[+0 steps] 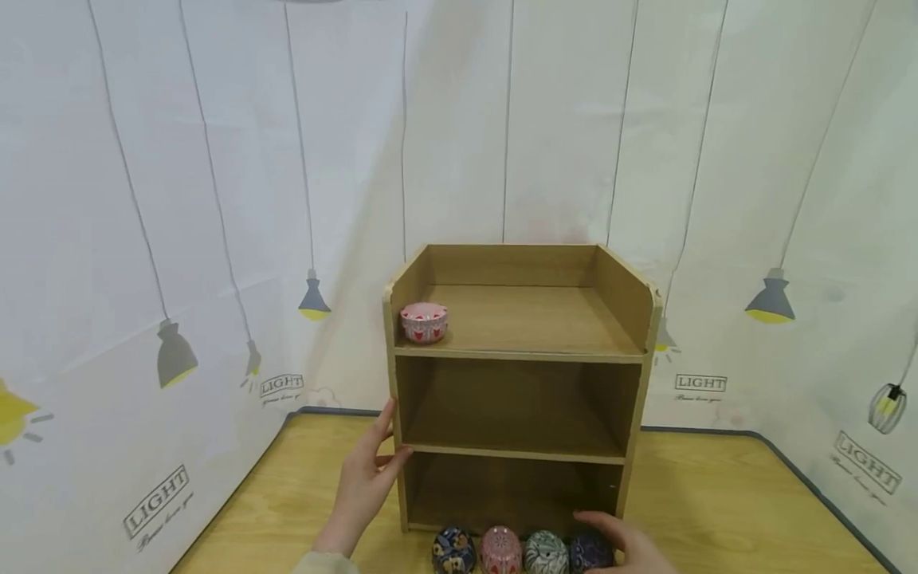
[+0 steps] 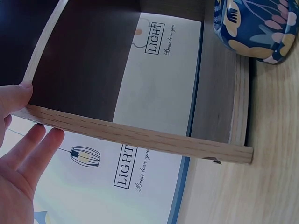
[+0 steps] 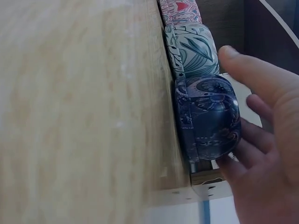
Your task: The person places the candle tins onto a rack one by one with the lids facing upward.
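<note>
My left hand (image 1: 364, 486) grips the left side panel of a small wooden shelf unit (image 1: 516, 356), thumb at the front edge of a middle board and fingers on the outer face. My right hand (image 3: 273, 121) is spread beside a dark navy patterned tin (image 3: 210, 119), its thumb raised apart from it; whether the lower fingers touch the tin is unclear. That tin ends a row in front of the unit, after a blue floral tin (image 1: 453, 550), a pink tin (image 1: 500, 548) and a green leaf-patterned tin (image 1: 547, 552). Another pink tin (image 1: 424, 323) stands on the top board at left.
The shelf unit stands on a light wood-grain table (image 1: 717, 494). Behind and at both sides rises a white backdrop (image 1: 459, 143) printed with hanging lamps and the word LIGHT. Raised side and back panels border the top board.
</note>
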`<state>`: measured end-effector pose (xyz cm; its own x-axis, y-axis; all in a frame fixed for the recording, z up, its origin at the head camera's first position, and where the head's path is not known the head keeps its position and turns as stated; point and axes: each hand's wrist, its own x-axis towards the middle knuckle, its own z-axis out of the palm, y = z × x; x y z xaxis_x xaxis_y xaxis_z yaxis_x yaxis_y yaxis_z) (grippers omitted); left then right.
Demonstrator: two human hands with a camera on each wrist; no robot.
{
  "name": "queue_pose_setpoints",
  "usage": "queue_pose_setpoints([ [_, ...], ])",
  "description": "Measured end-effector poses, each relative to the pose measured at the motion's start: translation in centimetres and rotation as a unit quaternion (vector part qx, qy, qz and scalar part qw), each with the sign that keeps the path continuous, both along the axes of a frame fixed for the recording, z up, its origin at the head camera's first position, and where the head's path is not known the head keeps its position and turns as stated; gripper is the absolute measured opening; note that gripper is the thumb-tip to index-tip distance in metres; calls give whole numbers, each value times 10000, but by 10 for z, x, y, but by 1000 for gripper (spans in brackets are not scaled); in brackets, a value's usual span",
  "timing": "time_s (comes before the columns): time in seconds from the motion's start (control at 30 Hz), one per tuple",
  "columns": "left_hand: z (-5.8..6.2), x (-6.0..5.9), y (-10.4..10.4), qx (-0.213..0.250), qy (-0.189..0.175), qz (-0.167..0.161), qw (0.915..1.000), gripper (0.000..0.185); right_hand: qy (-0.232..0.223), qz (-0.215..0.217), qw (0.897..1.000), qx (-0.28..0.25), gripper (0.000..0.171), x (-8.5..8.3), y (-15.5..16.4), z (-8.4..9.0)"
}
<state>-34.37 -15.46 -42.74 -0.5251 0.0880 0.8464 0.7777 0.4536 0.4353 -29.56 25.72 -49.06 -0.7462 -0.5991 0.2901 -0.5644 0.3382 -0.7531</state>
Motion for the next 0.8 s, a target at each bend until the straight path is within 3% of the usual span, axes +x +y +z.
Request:
queue_pose_setpoints([
  [0.2,-2,-1,0,11,61,-64,10000,81,1137,-109,9890,942,60,-1,-2,-4],
  [0.37,-3,-1,0,7,43,-14,10000,81,1720,124,9799,1000,60,-1,-3,-4],
  [0.8,2,2,-1,-72,-78,34,9999,82,1694,409,9789,1069,59,-8,0,-6],
])
